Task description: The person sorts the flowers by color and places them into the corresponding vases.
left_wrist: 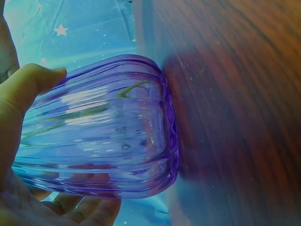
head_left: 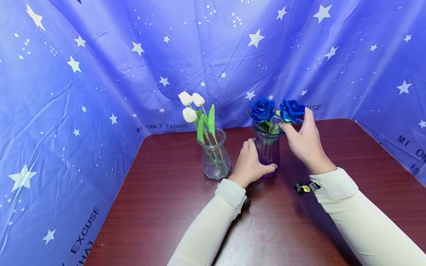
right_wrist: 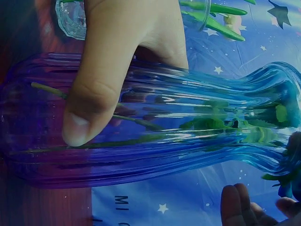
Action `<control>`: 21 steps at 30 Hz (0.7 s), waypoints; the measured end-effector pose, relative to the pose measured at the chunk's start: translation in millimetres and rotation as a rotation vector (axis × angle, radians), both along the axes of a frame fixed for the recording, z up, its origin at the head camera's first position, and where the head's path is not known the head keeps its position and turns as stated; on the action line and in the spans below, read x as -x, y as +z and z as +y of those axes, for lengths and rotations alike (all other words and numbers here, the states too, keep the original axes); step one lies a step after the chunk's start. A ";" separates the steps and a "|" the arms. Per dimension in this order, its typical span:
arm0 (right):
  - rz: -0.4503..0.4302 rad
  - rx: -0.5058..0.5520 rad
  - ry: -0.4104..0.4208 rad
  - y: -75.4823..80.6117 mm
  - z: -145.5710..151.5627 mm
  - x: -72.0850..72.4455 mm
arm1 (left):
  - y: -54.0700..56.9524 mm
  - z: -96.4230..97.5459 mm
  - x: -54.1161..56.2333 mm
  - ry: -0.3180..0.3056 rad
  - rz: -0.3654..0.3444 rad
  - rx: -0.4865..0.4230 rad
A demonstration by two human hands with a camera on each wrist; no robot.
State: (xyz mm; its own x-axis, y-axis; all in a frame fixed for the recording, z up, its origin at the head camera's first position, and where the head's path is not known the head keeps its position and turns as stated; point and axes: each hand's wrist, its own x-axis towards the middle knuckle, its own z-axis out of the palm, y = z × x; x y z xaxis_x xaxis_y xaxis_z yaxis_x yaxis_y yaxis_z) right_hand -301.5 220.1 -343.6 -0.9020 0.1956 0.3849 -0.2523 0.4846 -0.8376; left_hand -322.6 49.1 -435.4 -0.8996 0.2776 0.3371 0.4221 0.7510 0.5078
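A ribbed glass vase (head_left: 267, 149), purple at the base and bluish toward its flared neck, stands upright on the table. My left hand (head_left: 250, 164) grips its lower body, thumb on the near side and fingers round the far side. Green stems (right_wrist: 127, 142) show through the glass. One blue rose (head_left: 263, 109) rises from the mouth at the left. A second blue rose (head_left: 292, 110) leans out over the right rim, where my right hand (head_left: 307, 142) holds its bloom between thumb and fingers. The right hand's other fingers are mostly hidden in the head view.
A clear glass vase (head_left: 213, 162) with three white tulips (head_left: 189, 114) and green leaves stands left of my left hand. The dark red wooden table (head_left: 159, 210) ends at a blue star-patterned curtain (head_left: 110, 74) behind and at both sides.
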 end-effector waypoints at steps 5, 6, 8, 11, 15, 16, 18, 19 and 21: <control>0.077 0.010 0.038 -2.1 -1.7 -0.2 | 0.7 -1.2 -0.7 0.004 -0.002 0.005; 0.078 0.012 0.042 -2.6 -1.8 -0.1 | 1.0 -1.5 -0.7 0.003 -0.003 0.003; 0.069 0.023 0.052 -3.6 -1.7 -0.1 | 1.4 -1.8 -0.8 0.004 -0.004 0.000; 0.054 0.043 0.076 -5.3 -0.3 0.5 | 1.3 -0.5 -0.9 0.007 -0.010 -0.014; 0.056 0.074 0.144 -8.8 3.7 2.6 | -0.4 2.8 -0.8 0.013 -0.024 -0.039; 0.056 0.073 0.154 -9.9 5.2 3.0 | -0.8 3.5 -1.0 0.016 -0.031 -0.046; 0.057 0.069 0.172 -12.5 9.2 3.1 | -1.0 4.0 -3.3 0.027 -0.056 -0.053; 0.057 0.059 0.174 -13.9 11.6 2.6 | -1.5 3.1 -5.3 0.027 -0.063 -0.055; 0.063 0.036 0.170 -17.3 18.3 0.2 | -3.1 -2.8 -11.8 0.008 -0.067 -0.039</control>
State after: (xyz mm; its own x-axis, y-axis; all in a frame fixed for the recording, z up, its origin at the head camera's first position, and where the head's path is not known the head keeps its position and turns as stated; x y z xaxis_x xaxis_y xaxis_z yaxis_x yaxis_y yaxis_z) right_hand -301.8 238.5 -360.9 -0.8974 0.0570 0.4375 -0.3810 0.4001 -0.8335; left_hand -310.8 46.3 -438.5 -0.9226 0.2585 0.2862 0.3803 0.7334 0.5634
